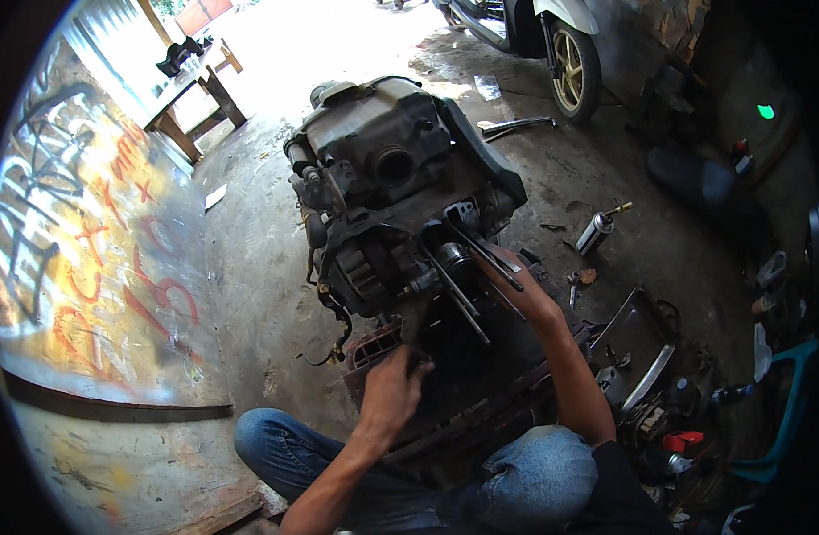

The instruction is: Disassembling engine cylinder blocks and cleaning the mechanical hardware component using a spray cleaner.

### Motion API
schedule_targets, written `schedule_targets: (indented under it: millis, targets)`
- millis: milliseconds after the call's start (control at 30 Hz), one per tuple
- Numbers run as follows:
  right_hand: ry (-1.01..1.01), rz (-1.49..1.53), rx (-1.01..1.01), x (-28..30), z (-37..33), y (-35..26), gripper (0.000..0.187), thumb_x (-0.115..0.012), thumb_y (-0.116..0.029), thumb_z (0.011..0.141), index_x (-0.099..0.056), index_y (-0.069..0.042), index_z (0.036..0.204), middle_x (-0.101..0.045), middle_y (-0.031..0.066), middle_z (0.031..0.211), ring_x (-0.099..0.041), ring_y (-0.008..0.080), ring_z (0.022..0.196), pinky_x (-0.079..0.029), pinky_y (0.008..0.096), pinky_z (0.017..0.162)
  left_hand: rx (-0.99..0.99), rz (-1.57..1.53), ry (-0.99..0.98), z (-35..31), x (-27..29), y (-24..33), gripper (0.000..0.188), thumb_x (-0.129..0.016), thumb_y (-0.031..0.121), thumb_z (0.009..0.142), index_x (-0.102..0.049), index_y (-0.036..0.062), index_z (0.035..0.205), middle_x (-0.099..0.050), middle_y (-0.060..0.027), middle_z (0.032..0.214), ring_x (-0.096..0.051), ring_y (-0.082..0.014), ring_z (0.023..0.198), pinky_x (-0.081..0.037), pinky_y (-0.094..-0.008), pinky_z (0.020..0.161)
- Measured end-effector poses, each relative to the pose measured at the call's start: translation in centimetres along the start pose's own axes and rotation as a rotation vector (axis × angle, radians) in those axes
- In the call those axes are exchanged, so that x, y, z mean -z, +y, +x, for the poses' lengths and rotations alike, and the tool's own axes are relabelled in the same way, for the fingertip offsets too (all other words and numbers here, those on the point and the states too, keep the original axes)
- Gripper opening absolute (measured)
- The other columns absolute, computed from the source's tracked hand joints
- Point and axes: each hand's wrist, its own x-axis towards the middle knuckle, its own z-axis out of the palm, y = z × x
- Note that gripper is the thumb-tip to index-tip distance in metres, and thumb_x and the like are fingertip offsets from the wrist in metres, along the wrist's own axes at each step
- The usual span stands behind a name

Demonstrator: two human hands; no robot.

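A dark scooter engine (374, 134) stands on the floor ahead of me. From its near side long metal studs (463, 299) stick out around a shiny piston (455, 257). My right hand (519, 287) reaches in beside the piston from the right, behind the studs. Its fingers are mostly hidden, so its grip does not show. My left hand (393, 388) is lower and to the left, apart from the piston, with its fingers curled together. Whatever they may pinch is too dark to make out. Just beyond that hand lies a reddish-brown, open-slotted block (374, 349).
To the right are a spray can (595, 234), a metal tray (637, 343) and scattered tools. A teal plastic frame (788, 392) stands at the far right. A parked motorbike (552, 53) is at the back; a painted wall (106, 250) runs along the left.
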Motion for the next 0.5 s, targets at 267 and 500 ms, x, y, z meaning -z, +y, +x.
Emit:
schedule_targets:
  millis: [267, 500]
  targets:
    - [-0.108, 0.207, -0.279, 1.2, 0.5, -1.2, 0.051, -0.056, -0.005, 0.090, -0.042, -0.006, 0.139, -0.044, 0.0213, 0.137, -0.043, 0.0372, 0.126, -0.036, 0.0410, 0.107, -0.054, 0.078, 0.260, 4.7, 5.1, 1.8, 0.014, -0.067, 0.008, 0.084, -0.062, -0.0010, 0.094, -0.067, -0.0176, 0.086, -0.067, -0.0290, 0.077, -0.050, -0.0357, 0.069]
    - [-0.102, 0.195, -0.228, 1.4, 1.1, -2.1, 0.049, -0.054, -0.005, 0.091, -0.043, -0.006, 0.139, -0.045, 0.0216, 0.135, -0.045, 0.0371, 0.124, -0.036, 0.0410, 0.107, -0.191, 0.166, 0.189, 6.5, 5.3, 2.9, 0.012, -0.064, 0.006, 0.085, -0.060, -0.0010, 0.094, -0.067, -0.0177, 0.087, -0.067, -0.0309, 0.079, -0.050, -0.0379, 0.068]
